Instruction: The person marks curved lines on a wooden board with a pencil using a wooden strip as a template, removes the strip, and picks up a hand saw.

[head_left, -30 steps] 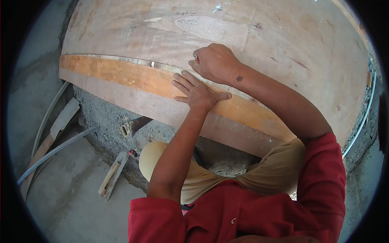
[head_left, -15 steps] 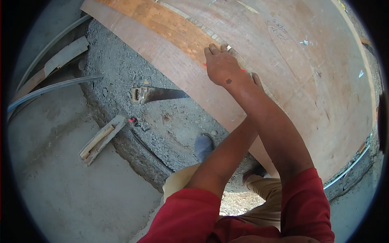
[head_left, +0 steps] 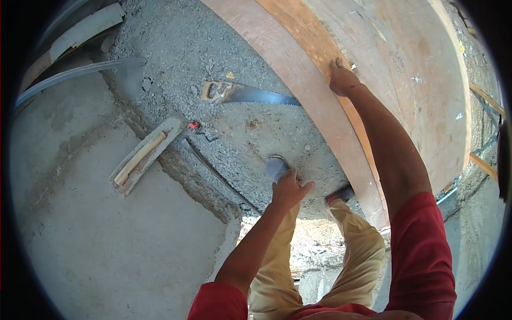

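My right hand (head_left: 344,80) rests on the narrow orange-brown wooden strip (head_left: 304,26), close to its inner edge. Its fingers are curled together; a small speck of red shows beside them, but what they hold is hidden. Under the strip lies a large, curved-edge plywood sheet (head_left: 416,101) with handwritten marks. My left hand (head_left: 289,192) hangs over the gravel near my shoe (head_left: 277,166), fingers and thumb apart, holding nothing. A handsaw (head_left: 250,95) with a wooden handle lies on the gravel, its blade end reaching the plywood's edge.
A wooden float (head_left: 145,156) lies on the concrete slab (head_left: 160,234) at left. Near it are a small red object (head_left: 193,126) and a dark, thin strip (head_left: 218,173). Curved offcuts (head_left: 85,32) and a grey strip (head_left: 80,80) stand at the upper left.
My left hand has come away from the plywood, down and left over the gravel. My right hand stays on the strip, its fingers now more curled. The view has shifted, showing more of the handsaw.
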